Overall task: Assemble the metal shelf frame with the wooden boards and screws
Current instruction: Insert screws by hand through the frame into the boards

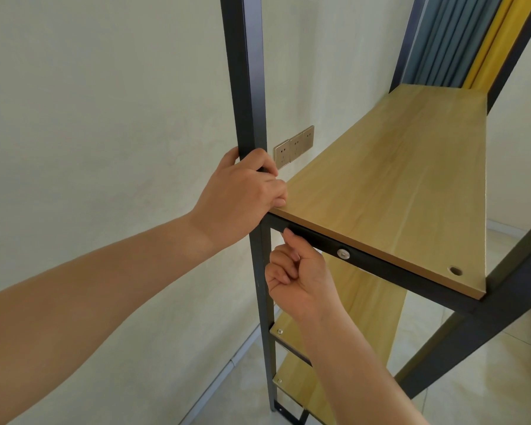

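The black metal shelf frame stands upright against a pale wall. My left hand [242,191] grips its near upright post [246,87] just above the top wooden board [396,185]. Below that board runs a black crossbar [380,268] with a silver screw head [343,253] in it. My right hand [298,277] is curled into a fist under the crossbar's left end, thumb tip touching the bar; whether it holds anything is hidden. An empty hole [455,270] shows in the board's near right corner. Lower boards [365,302] sit beneath.
Three metal wall sockets [293,146] sit on the wall behind the post. A slanted black brace [472,326] crosses at the right. Grey and yellow panels [460,38] lean at the back right. Pale floor tiles [478,388] lie below.
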